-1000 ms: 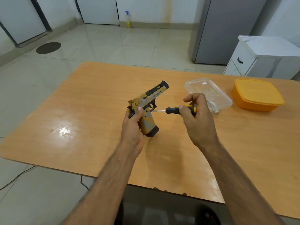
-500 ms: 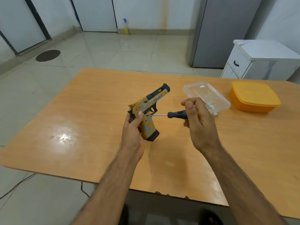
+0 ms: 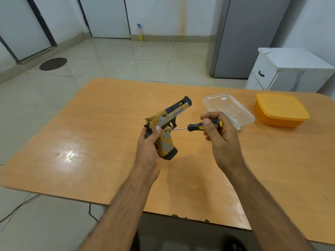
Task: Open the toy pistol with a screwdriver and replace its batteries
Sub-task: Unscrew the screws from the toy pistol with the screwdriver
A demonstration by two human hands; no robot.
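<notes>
A tan, grey and black toy pistol (image 3: 169,122) is held above the wooden table (image 3: 90,142), barrel pointing up to the right, grip downward. My left hand (image 3: 148,147) grips the back of its grip, thumb up on the side. My right hand (image 3: 220,134) pinches the black and yellow handle of a screwdriver (image 3: 201,126). Its thin metal shaft runs left and its tip touches the pistol's side just above the grip, beside my left thumb.
A clear plastic box (image 3: 227,108) with small items inside lies just behind my right hand. An orange lidded container (image 3: 280,109) stands to its right. Beyond the table are a white cabinet (image 3: 290,69) and a grey fridge (image 3: 244,37).
My right hand has turned the screwdriver handle, so its yellow part shows again. The tip stays on the pistol's side. The pistol and my left hand have hardly moved.
</notes>
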